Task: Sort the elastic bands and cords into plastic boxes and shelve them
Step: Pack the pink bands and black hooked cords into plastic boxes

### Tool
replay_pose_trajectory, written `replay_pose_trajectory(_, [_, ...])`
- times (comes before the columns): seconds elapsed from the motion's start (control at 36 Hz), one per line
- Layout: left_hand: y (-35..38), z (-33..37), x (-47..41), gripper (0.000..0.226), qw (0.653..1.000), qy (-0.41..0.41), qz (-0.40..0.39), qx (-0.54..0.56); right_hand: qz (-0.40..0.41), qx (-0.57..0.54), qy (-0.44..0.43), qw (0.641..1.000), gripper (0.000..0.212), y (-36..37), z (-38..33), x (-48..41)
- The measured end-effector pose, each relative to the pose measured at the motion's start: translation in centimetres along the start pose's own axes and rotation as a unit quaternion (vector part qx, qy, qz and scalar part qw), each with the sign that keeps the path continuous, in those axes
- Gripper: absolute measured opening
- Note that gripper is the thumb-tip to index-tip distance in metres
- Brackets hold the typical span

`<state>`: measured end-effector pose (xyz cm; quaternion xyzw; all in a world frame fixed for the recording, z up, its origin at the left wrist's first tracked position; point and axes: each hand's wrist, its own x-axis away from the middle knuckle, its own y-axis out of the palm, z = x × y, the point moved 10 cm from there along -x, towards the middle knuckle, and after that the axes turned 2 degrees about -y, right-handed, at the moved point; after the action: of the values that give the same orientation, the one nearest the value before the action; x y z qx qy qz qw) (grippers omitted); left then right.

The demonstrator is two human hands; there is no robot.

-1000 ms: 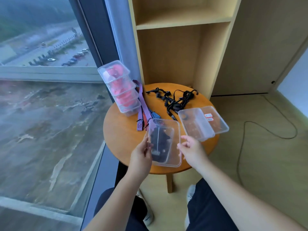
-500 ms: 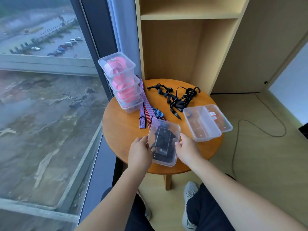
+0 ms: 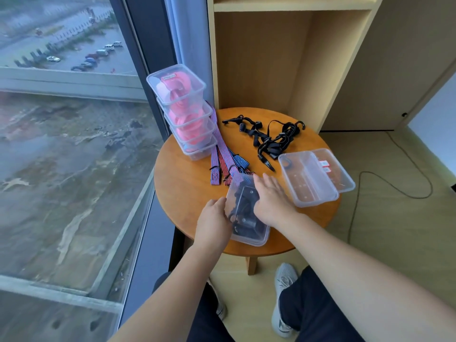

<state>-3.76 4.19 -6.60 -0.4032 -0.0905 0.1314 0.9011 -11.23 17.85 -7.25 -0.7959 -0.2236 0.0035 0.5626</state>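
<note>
Now that the right hand (image 3: 270,201) has moved flat onto the clear rectangular plastic box (image 3: 250,236), left hand (image 3: 214,215) gripping its edge, lid-sealing seems underway.

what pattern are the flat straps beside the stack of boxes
The straps have red and blue stripes, seen best in the head view.

right hand (image 3: 271,196) flat on box (image 3: 255,237) of black cords (image 3: 243,210); left hand (image 3: 214,217) holds its side.

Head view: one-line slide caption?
Right hand lies flat atop the clear box of black cords; left hand holds its side.
</note>
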Motion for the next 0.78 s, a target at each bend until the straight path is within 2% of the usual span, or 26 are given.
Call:
replay_pose_trajectory(0.11, [0.3,0.0,0.0,0.034,1.0,0.005,0.003,-0.001,0.046,0.086,0.004,0.995,0.057,-0.1,-0.2,-0.9])
replay_pose_trajectory(0.31, [1.1,0.1,0.4,0.041,0.999,0.031,-0.001,-0.008,0.08,0.109,-0.042,0.99,0.056,0.5,-0.6,-1.6])
replay_pose_trajectory(0.58, [1.8,-1.0,-0.3,0.049,0.999,-0.006,-0.024,0.033,0.1,0.1,-0.05,0.989,0.055,0.0,-0.2,-1.9])
replay_pose_trajectory(0.69, [2.3,-1.4,-0.7,0.057,0.999,-0.02,-0.046,0.006,0.101,0.111,-0.044,0.988,0.055,-0.2,0.1,-2.3])
replay_pose_trajectory(0.78, [2.4,-1.2,-0.9,0.054,0.997,-0.031,-0.06,-0.047,0.098,0.12,-0.045,0.987,0.055,-0.1,0.2,-2.4])
